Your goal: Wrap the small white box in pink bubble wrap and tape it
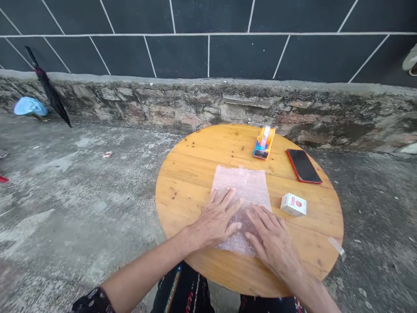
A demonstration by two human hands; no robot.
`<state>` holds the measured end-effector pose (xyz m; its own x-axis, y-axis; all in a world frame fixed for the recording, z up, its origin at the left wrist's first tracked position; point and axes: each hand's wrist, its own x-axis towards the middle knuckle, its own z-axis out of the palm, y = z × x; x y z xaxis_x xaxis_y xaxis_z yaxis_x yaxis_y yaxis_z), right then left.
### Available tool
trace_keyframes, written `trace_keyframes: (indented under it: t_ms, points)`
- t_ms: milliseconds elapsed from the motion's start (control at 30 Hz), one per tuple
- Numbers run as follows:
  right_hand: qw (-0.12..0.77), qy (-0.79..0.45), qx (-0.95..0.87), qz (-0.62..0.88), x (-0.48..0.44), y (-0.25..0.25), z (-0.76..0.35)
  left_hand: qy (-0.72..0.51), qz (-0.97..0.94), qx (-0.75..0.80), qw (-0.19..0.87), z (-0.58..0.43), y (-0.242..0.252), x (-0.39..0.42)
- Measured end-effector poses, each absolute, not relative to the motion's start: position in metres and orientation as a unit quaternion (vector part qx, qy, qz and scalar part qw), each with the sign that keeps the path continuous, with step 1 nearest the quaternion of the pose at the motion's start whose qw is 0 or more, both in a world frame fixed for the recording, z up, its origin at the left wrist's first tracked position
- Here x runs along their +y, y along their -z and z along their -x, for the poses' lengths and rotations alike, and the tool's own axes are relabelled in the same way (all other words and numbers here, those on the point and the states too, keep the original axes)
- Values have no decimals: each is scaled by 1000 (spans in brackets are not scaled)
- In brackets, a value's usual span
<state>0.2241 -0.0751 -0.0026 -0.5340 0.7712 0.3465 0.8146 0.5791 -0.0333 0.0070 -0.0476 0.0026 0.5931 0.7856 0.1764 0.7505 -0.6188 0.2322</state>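
A sheet of clear bubble wrap [243,184] lies flat on a round wooden table [182,182]. My left hand [216,219] rests palm down on the sheet's near left part, fingers stretched out and spread. My right hand [272,239] lies flat on its near right part, fingers also extended. Neither hand holds anything. To the right of the sheet sits a small white box with red print [293,204].
An orange tape dispenser [263,142] and a dark phone in a red case [303,166] lie at the table's far side. A strip of tape [337,248] hangs off the right rim. Beyond are a rough concrete floor, a stone ledge, a folded black umbrella [48,87] and a blue cap [29,106].
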Motion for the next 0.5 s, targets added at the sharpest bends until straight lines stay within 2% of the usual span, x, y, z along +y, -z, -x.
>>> trace_keyframes:
  t_ms: [100,233,367,500]
  points:
    - [126,38,-870,474,-68,7,-216,-109,-896,425,66,-3,1,-56]
    - [120,30,-860,495,-78,15,-236,-97,-908,404,61,5,15,-54]
    - [145,38,-840,521,-100,13,-269,-109,-911,393,62,10,18,-48]
    - [208,48,-801,559,-121,1,-301,-124,-911,388,60,17,12,-52]
